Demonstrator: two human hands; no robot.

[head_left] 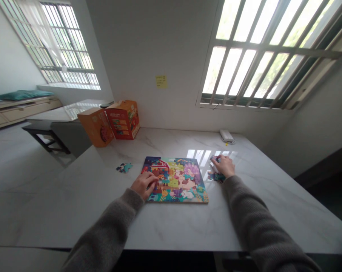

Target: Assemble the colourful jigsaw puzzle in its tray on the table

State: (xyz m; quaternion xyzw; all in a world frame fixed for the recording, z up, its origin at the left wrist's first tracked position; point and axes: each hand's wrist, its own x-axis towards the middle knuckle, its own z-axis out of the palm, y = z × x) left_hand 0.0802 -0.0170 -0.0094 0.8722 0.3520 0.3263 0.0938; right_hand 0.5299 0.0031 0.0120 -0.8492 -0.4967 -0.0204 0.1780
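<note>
- The right hand (225, 166) has its fingers bent down at a small, pale-and-dark jigsaw piece (213, 157); whether they are clamped on it, I cannot tell.
- The left hand (145, 185) lies over the left side of the colourful, rectangular farm-scene puzzle (175, 179), fingers curled onto it; whether they grip a piece is hidden.
- The puzzle lies left of the right hand's fingers, with a strip of tabletop between. Its long axis appears to run side to side, roughly along the tabletop's near edge. The left hand is nearer, already touching it.
- Dark-and-teal loose pieces (212, 175) lie beside the right hand, toward the tabletop's right edge; another teal-and-dark cluster (125, 167) sits left of the puzzle.
- The tabletop (171, 226) is white, grey-veined and glossy, catching window light near the right hand.
- An orange-red cardboard box (122, 121) stands open at the far-left corner; a white, oblong device with a cable (226, 135) lies near the far-right corner.
- Beyond the far edge, a pale wall bears a yellow paper note (161, 81) and a barred window (253, 56); a dark stool (45, 134) stands off left.
</note>
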